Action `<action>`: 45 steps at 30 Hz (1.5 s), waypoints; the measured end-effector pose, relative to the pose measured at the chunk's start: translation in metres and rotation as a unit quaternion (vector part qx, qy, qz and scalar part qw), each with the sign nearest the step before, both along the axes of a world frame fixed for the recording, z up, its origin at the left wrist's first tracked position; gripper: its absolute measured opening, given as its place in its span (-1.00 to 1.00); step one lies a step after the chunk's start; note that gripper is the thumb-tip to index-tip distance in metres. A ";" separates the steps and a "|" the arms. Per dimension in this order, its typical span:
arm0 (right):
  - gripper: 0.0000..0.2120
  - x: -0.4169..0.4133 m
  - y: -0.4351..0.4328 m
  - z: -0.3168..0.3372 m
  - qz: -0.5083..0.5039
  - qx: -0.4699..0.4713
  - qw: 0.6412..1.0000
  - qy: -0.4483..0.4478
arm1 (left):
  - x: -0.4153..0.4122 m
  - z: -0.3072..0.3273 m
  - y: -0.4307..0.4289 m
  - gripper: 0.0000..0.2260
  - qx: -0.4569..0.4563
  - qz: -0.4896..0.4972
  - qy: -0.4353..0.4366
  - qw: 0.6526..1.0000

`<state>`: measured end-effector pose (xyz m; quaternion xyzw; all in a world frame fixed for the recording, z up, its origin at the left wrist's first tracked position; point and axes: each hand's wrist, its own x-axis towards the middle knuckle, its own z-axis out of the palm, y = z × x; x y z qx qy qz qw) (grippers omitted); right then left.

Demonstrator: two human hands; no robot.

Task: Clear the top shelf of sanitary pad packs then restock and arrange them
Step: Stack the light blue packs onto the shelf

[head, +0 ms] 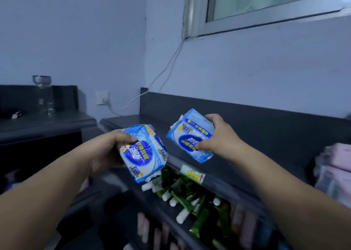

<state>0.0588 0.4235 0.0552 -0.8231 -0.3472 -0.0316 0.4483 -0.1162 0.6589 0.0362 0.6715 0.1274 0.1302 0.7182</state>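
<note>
Down near the bottom, a lower shelf is stuffed with green tubes [190, 202]. Just above that, the left hand [102, 151] grips one blue pack [144, 153], thumb curled over the top edge and fingers hidden behind it. The right hand [218, 135] holds a second blue pack [190, 135], thumb and fingers clamped on its sides. Both packs are in the air over the front of the top shelf [247, 135], not touching it. That stretch of shelf looks bare, so I'd guess this is restocking, though it's blurry enough that it could be the tail end of clearing. Next move probably needs both packs set down flat, side by side, faces lined up. Pink packs [338, 164] sit far right; a bottle [44, 94] stands back left.
</note>
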 end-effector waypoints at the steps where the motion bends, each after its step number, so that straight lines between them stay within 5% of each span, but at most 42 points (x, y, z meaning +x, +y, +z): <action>1: -0.22 0.007 -0.011 0.002 -0.025 -0.018 0.999 -0.043 | 0.011 0.005 -0.007 -0.56 0.000 -0.005 -0.007 1.000; 3: -0.19 0.024 -0.034 0.005 -0.067 -0.049 0.991 -0.104 | 0.034 0.013 -0.021 -0.55 0.002 -0.004 -0.019 1.000; 7: -0.23 0.052 -0.076 0.014 -0.108 -0.089 0.983 -0.118 | 0.084 0.023 -0.045 -0.21 0.001 0.001 -0.030 1.000; 13: -0.67 0.103 -0.124 0.035 -0.086 -0.042 0.993 0.071 | 0.163 0.021 -0.094 -0.90 -0.062 0.052 -0.016 0.997; 16: -0.72 0.122 -0.136 0.036 -0.090 -0.016 0.984 0.156 | 0.198 0.016 -0.109 -0.87 -0.085 0.065 0.002 0.994; 22: -0.86 0.152 -0.146 0.034 -0.174 -0.069 0.967 0.172 | 0.261 0.007 -0.122 -0.83 -0.089 0.044 0.038 0.994; 33: -0.70 0.203 -0.151 0.022 -0.300 -0.186 0.915 0.195 | 0.362 -0.001 -0.137 -0.79 -0.072 -0.053 0.103 0.991; 37: -0.45 0.216 -0.148 0.007 -0.355 -0.154 0.910 0.149 | 0.397 -0.017 -0.147 -0.57 -0.072 -0.099 0.153 0.981; 40: -0.40 0.217 -0.145 -0.007 -0.340 -0.182 0.903 0.189 | 0.415 -0.032 -0.152 -0.48 0.013 -0.097 0.208 0.973; 45: -0.20 0.221 -0.144 -0.025 -0.319 -0.272 0.890 0.177 | 0.429 -0.031 -0.159 -0.57 0.054 -0.108 0.158 0.980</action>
